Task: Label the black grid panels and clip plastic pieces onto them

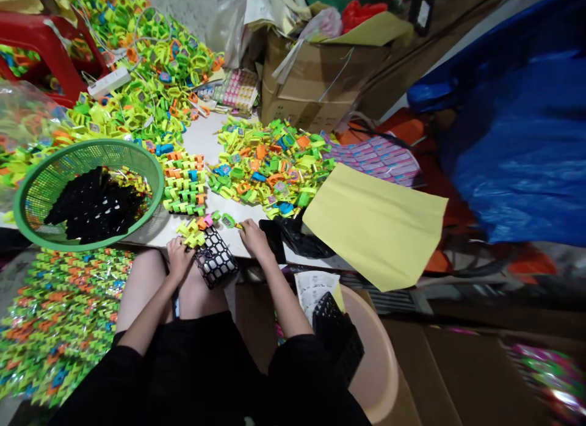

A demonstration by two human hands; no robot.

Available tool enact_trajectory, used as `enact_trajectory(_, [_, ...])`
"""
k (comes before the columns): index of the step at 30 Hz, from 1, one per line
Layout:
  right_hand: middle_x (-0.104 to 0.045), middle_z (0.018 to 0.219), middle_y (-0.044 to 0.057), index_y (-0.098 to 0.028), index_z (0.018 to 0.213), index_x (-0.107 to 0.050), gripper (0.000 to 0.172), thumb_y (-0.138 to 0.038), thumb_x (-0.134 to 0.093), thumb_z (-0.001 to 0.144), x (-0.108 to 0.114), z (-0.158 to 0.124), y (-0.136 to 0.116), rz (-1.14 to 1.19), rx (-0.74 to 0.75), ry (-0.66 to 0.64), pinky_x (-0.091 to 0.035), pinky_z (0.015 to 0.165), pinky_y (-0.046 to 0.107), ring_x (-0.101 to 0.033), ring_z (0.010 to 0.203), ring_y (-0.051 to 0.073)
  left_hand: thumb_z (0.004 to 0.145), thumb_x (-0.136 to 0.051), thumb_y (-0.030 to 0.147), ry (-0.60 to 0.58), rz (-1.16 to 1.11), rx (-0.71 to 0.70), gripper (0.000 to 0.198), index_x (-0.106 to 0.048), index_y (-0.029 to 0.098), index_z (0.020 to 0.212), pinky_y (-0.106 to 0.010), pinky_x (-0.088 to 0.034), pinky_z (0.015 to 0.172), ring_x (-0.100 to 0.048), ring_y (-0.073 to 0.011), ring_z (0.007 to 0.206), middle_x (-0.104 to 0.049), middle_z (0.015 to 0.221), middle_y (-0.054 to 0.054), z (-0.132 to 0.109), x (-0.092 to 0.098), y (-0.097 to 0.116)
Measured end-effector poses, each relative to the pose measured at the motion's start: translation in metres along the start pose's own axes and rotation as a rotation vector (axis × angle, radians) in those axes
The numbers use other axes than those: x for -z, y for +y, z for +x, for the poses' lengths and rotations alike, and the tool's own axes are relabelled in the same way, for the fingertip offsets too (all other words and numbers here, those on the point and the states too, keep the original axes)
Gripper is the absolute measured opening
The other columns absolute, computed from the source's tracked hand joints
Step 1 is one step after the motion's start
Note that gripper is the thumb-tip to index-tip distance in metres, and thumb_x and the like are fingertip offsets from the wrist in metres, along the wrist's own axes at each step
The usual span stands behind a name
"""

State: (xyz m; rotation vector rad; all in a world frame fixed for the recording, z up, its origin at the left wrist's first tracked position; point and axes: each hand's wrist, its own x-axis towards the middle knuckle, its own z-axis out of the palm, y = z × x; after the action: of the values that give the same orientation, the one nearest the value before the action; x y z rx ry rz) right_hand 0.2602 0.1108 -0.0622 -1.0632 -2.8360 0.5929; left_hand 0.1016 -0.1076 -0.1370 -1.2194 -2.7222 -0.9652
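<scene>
A black plastic tray with rows of cell-like openings rests tilted over my lap at the table edge. Fingers of my left hand are closed around its left edge, beside several yellow toy watches set along its far end. An orange and a pink watch sit there too. To the right, my right hand pinches the end of a green toy watch, whose face points up. Loose toy watches in green, yellow, orange and blue lie heaped just beyond both hands.
Left of the hands stands a green basket holding black trays. Watches in neat rows lie beside it. A yellow sheet and a black bag are at right. Behind stands a cardboard box; below right, a round tub.
</scene>
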Motion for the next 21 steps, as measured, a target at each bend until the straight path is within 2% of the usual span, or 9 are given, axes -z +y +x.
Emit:
enact_trajectory(3, [-0.061,0.107,0.010,-0.019,0.102,-0.061,0.017,-0.025,-0.049,0.091,-0.005,-0.006,-0.002,0.107,0.003,0.086,-0.045,0.076,0.027,-0.059,0.094,0.021,0.082,-0.063,0.031,0.002,0.005,0.010,0.011,-0.067,0.021,0.079,-0.041,-0.039,0.084,-0.051,-0.0271,0.092,-0.060,0.089,-0.008,-0.001,-0.002,0.000])
enact_trajectory(6, [-0.064,0.094,0.004,-0.019,0.101,-0.058,0.020,-0.030,-0.055,0.085,-0.014,-0.011,-0.011,0.432,-0.006,0.131,-0.047,0.071,0.026,-0.059,0.079,0.017,0.081,-0.065,0.032,-0.005,0.013,0.011,0.011,-0.066,0.021,0.078,-0.041,-0.039,0.084,-0.051,-0.0268,0.093,-0.060,0.090,-0.008,-0.001,-0.002,0.000])
enact_trajectory(9, [-0.067,0.086,0.003,-0.018,0.099,-0.061,0.026,-0.037,-0.061,0.081,-0.031,-0.015,-0.032,0.830,-0.023,0.025,-0.051,0.065,0.025,-0.061,0.070,0.015,0.081,-0.065,0.032,-0.007,0.023,0.007,0.012,-0.066,0.020,0.078,-0.040,-0.039,0.084,-0.051,-0.0268,0.093,-0.060,0.091,-0.008,-0.002,-0.002,-0.001])
enact_trajectory(12, [-0.071,0.092,0.005,-0.017,0.095,-0.066,0.030,-0.041,-0.066,0.077,-0.047,-0.014,-0.057,1.069,-0.064,-0.108,-0.056,0.068,0.028,-0.067,0.073,0.016,0.081,-0.065,0.031,-0.007,0.027,0.008,0.012,-0.066,0.019,0.079,-0.041,-0.039,0.085,-0.051,-0.0272,0.093,-0.060,0.091,-0.008,-0.002,-0.003,-0.002])
enact_trajectory(16, [-0.073,0.098,0.005,-0.018,0.097,-0.071,0.034,-0.043,-0.070,0.074,-0.058,-0.011,-0.073,1.155,-0.040,-0.124,-0.058,0.078,0.032,-0.070,0.085,0.019,0.082,-0.063,0.031,-0.013,0.022,0.009,0.012,-0.067,0.020,0.080,-0.041,-0.039,0.085,-0.051,-0.0270,0.093,-0.059,0.089,-0.008,-0.002,-0.005,-0.003])
enact_trajectory(21, [-0.075,0.096,0.006,-0.017,0.096,-0.073,0.029,-0.038,-0.068,0.077,-0.064,-0.012,-0.071,1.035,-0.048,-0.073,-0.056,0.084,0.034,-0.071,0.083,0.020,0.082,-0.062,0.031,-0.013,0.019,0.014,0.012,-0.067,0.021,0.080,-0.042,-0.039,0.085,-0.051,-0.0271,0.092,-0.059,0.090,-0.008,-0.003,-0.006,-0.003])
